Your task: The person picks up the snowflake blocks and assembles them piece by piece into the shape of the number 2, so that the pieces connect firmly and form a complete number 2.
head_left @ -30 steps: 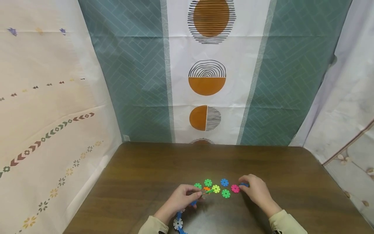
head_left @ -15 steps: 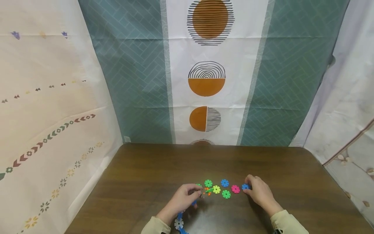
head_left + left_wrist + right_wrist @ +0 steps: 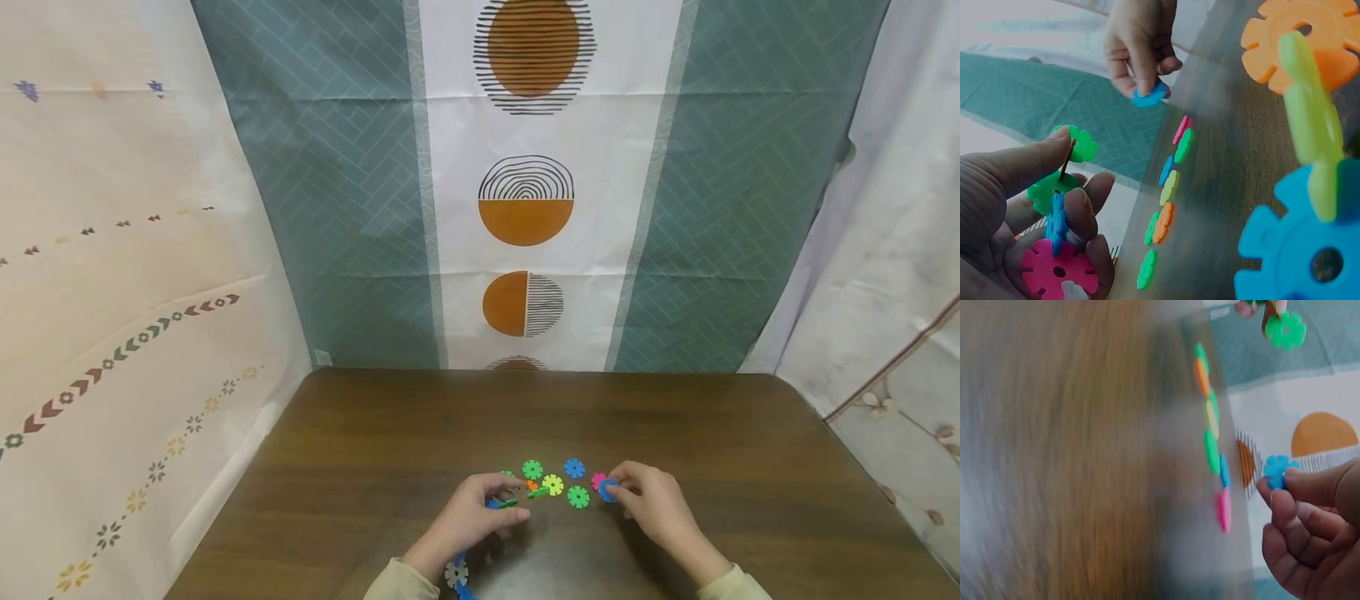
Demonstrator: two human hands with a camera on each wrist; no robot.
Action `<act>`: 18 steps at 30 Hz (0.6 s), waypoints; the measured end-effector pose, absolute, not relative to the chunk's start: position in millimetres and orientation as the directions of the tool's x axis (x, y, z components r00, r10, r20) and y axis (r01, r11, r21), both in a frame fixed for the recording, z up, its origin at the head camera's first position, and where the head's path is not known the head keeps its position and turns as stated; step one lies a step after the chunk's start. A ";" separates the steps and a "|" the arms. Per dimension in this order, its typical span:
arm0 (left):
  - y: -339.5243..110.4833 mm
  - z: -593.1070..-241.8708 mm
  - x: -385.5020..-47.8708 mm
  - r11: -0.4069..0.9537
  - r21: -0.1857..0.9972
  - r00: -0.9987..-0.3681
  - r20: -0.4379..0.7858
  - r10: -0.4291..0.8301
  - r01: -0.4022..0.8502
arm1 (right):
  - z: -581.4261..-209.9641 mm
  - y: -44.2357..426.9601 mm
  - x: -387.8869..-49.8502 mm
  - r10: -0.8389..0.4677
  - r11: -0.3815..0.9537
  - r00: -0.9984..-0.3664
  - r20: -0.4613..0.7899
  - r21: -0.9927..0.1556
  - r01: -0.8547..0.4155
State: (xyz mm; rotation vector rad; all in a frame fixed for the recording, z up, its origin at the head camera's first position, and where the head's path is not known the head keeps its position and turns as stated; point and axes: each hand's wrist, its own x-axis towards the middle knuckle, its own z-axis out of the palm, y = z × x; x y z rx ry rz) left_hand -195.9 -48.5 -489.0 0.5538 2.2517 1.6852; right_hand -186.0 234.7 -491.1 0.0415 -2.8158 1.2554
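In the head view, my left hand [image 3: 476,508] holds a linked chain of notched interlocking discs. The left wrist view shows the chain's green disc [image 3: 1085,145] past the thumb tip, a blue disc [image 3: 1055,225] between the fingers and a pink disc [image 3: 1054,265] against the palm. More of the chain hangs below this hand, including a whitish disc [image 3: 456,575]. My right hand [image 3: 658,508] pinches a single blue disc [image 3: 1277,470] between thumb and fingers, off the table and partly in front of a pink disc [image 3: 597,481].
Several loose discs lie on the wooden table [image 3: 375,450] between the hands: a yellow disc [image 3: 552,485], a near green disc [image 3: 578,497], a far blue disc [image 3: 574,468] and an orange disc [image 3: 532,485] among them. A patterned curtain [image 3: 525,317] hangs behind the table.
My right hand has picked the blue disc up from the table's right side and carried it left. My left hand's thumb and fingers have spread, showing more of the chain.
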 end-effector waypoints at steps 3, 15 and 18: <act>-48.3 -489.8 -196.0 0.269 0.953 -0.891 0.003 0.454 0.140 | -489.9 227.5 -181.1 -0.054 0.594 -0.997 0.057 -0.801 -0.078; -46.1 -486.6 -192.9 0.325 0.924 -0.890 0.033 0.456 0.200 | -482.7 208.9 -171.1 -0.232 0.388 -0.971 0.060 -0.909 -0.149; -45.8 -485.3 -191.8 0.330 0.917 -0.881 0.046 0.470 0.224 | -484.2 206.1 -170.0 -0.256 0.360 -0.964 0.075 -0.918 -0.167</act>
